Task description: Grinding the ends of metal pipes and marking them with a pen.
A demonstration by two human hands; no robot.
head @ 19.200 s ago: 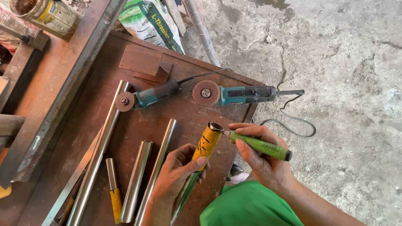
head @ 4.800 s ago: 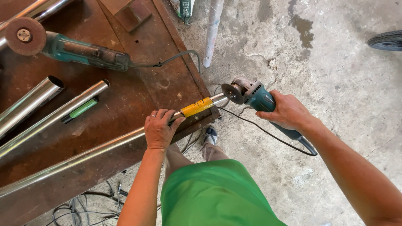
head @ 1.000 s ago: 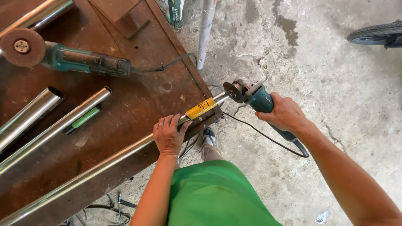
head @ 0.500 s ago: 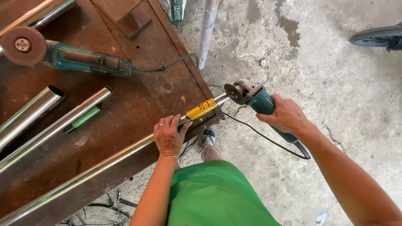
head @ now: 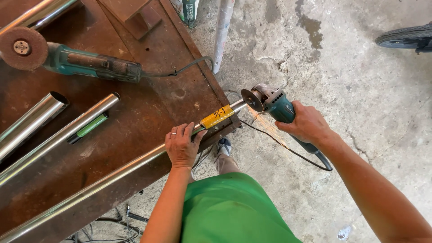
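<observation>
While the left hand presses the steel tube onto the rusty tabletop, the right hand grips an angle grinder at the tube's end, above the concrete floor

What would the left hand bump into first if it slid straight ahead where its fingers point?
Probably the yellow tape band wrapped round the steel pipe that the left hand presses down. Past it, the pipe's end meets the grinder disc.

Light: bright, even daylight, soft shadows.
Glare: sheen along the tubes.
Focus: sharp throughout; edges bend slightly.
</observation>
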